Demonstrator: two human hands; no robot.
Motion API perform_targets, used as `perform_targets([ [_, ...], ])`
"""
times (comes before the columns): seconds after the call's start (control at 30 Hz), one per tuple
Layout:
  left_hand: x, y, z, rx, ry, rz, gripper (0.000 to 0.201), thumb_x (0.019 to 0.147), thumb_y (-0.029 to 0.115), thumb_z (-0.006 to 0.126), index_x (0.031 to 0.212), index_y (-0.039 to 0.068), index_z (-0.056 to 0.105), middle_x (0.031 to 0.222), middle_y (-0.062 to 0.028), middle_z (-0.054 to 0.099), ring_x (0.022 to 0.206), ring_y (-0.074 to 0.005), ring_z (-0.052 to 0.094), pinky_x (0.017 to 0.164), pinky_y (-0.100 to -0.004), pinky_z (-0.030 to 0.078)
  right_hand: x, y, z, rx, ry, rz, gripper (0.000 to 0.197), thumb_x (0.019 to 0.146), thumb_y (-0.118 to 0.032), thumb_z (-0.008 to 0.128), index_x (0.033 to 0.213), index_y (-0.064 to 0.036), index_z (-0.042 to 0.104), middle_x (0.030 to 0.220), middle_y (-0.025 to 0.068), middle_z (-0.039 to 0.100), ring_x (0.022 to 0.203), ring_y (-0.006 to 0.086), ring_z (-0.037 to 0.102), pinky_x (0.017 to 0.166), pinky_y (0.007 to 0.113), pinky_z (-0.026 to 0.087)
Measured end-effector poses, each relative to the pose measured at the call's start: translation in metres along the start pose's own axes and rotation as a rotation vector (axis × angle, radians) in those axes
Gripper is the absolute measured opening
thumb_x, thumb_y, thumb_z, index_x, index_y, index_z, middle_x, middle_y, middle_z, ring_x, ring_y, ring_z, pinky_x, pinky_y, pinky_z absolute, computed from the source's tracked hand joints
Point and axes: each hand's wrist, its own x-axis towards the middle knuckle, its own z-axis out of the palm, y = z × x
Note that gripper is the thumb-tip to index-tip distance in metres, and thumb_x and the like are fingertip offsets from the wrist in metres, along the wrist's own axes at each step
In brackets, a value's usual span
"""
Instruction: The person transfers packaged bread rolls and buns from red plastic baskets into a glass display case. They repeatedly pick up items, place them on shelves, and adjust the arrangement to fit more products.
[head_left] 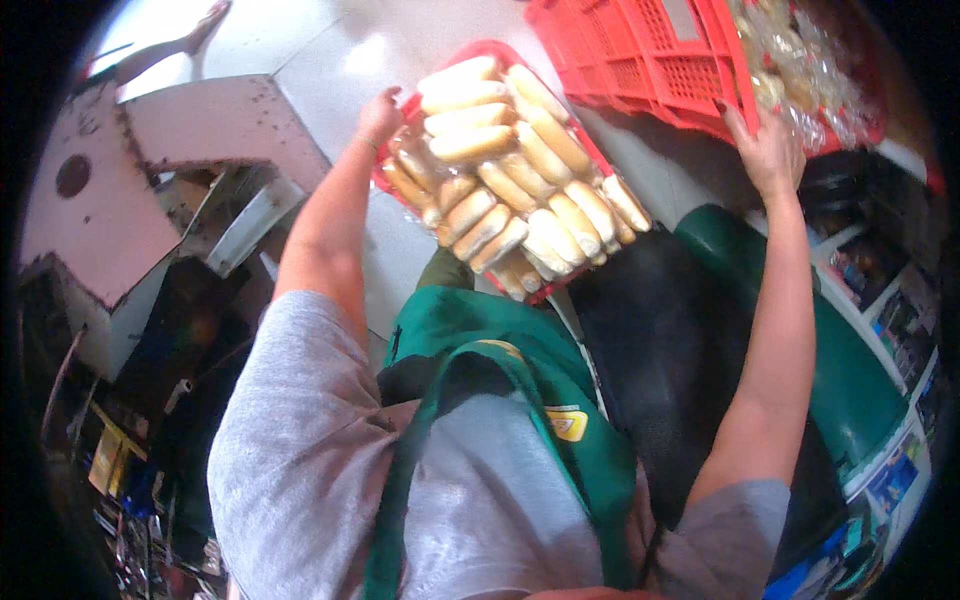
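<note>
In front of me is a red crate point(490, 47) heaped with long pale-golden bread rolls point(545, 145), several of them in clear plastic bags. My left hand point(378, 120) is closed at its left rim; the crate's edge partly hides the fingers. At the upper right a larger red perforated crate point(640, 62) is tilted, with clear bags point(795, 65) heaped at its right side. My right hand point(770, 152) grips this crate's near rim, thumb stretched along the outside and the other fingers partly out of sight.
A worn pink board point(215, 120) with dark scraps lies to the left, beside tools and clutter. Close on my right are a black surface point(665, 330), a green rounded object point(850, 360) and shelves with small goods. Another person's bare limb point(190, 40) shows at the upper left.
</note>
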Motion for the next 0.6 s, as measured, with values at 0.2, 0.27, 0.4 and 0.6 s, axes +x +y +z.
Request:
perform_targets([
  [0.2,-0.142,-0.061,0.002,0.057,-0.001,-0.162,0.054,0.083,0.019,0.062,0.136,0.012,0.051,0.125,-0.0250,0.059,0.118,-0.0393,0.056,0.100,-0.0487,0.046,0.000,0.005,0.004,-0.093,0.151,-0.095,0.048,0.087,-0.056,0.059,0.109,-0.0147,0.071,0.094,0.0223,0.069,0.089,0.0417,0.065,0.076,0.052,0.051],
  [0.27,-0.192,-0.096,0.007,0.057,-0.124,-0.202,0.061,0.075,0.006,0.057,0.136,0.012,0.051,0.127,-0.0243,0.057,0.120,-0.0391,0.054,0.102,-0.0477,0.044,-0.003,0.023,0.022,-0.152,0.414,-0.246,0.045,0.086,-0.050,0.062,0.108,-0.0121,0.070,0.093,0.0227,0.068,0.089,0.0414,0.064,0.079,0.052,0.050],
  [0.4,-0.283,-0.122,-0.021,0.058,-0.307,-0.272,0.056,0.073,0.003,0.055,0.129,0.012,0.056,0.118,-0.0241,0.061,0.114,-0.0410,0.057,0.100,-0.0469,0.045,-0.005,0.017,0.011,-0.011,0.151,-0.070,0.043,0.084,-0.047,0.064,0.105,-0.0095,0.070,0.093,0.0221,0.068,0.088,0.0405,0.064,0.080,0.050,0.049],
  [0.6,-0.314,-0.122,-0.060,-0.081,-0.184,-0.395,0.053,0.074,0.003,0.055,0.125,0.013,0.061,0.117,-0.0203,0.065,0.111,-0.0373,0.061,0.097,-0.0437,0.047,-0.002,0.017,0.002,0.014,0.147,-0.083,0.043,0.084,-0.049,0.062,0.102,-0.0116,0.071,0.090,0.0215,0.069,0.087,0.0402,0.065,0.079,0.050,0.049],
])
